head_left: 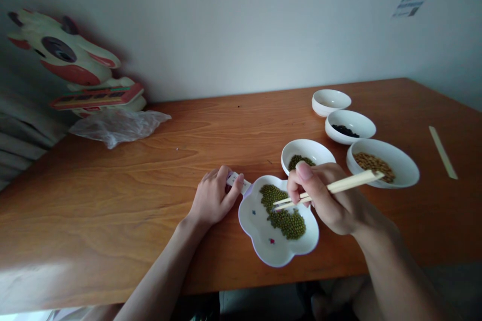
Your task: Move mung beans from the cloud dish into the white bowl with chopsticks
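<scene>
A white flower-shaped dish [259,248] with a lilac rim and a short handle stands near the table's front edge. Green mung beans [292,224] lie in it, parted into two patches. My left hand [216,195] is closed around the dish's handle. In my right hand [326,198] is a pair of wooden chopsticks [350,182], their tips down among the beans in the dish. Whether a bean is between the tips is too small to tell. Just behind my right hand is a white bowl [322,153] of green beans, partly hidden by it.
To the right stand a bowl [408,170] of tan beans, a bowl [367,125] of black beans and a farther white bowl [320,108]. A chopstick wrapper [443,153] lies at far right. A cow-shaped toy keyboard [98,95] and a clear plastic bag [118,128] are back left.
</scene>
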Motion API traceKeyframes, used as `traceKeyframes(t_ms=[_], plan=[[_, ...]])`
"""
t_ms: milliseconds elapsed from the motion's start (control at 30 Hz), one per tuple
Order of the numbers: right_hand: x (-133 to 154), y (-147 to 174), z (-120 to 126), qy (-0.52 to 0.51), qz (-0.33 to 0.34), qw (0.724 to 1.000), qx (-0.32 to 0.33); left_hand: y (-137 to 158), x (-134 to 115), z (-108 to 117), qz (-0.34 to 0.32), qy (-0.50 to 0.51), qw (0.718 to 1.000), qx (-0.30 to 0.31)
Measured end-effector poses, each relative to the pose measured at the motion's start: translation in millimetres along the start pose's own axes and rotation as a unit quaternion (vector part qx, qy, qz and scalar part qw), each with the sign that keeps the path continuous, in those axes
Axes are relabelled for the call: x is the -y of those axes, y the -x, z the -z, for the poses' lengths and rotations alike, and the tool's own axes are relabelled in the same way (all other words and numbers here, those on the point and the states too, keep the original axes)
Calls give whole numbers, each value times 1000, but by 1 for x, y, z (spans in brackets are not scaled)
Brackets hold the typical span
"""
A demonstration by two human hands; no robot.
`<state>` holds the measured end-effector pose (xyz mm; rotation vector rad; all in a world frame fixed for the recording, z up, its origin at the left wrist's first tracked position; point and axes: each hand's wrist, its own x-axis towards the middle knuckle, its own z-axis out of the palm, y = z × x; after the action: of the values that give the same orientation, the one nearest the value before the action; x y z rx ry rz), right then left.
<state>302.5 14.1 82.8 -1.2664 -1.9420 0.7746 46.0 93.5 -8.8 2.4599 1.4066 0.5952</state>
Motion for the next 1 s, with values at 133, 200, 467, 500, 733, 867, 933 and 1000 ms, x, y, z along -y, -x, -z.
traceKeyframes(t_ms=[133, 200, 467, 500, 733, 867, 933, 1000], plan=[[0, -1, 1, 1, 2, 1000, -9, 0, -1, 0, -3, -3, 1000, -3], [0, -2, 1, -3, 7, 1000, -13, 0, -1, 0, -3, -5, 1000, -4], [0, -1, 2, -16, 5, 1000, -12, 0, -2, 1, -3, -4, 1000, -3], [0, -1, 2, -20, 5, 1000, -11, 0, -2, 1, -3, -3, 1000, -3], [0, 1, 2, -31, 6, 999, -10, 1, -1, 1, -3, -2, 1000, -2], [-2, 0, 1, -31, -3, 999, -11, 0, -1, 1, -1, -4, 1000, -2], [-2, 0, 1, -31, 1, 999, -10, 0, -1, 1, -2, -3, 1000, -2], [-3, -1, 0, -33, 5, 999, -9, 0, -1, 1, -3, -4, 1000, -1]])
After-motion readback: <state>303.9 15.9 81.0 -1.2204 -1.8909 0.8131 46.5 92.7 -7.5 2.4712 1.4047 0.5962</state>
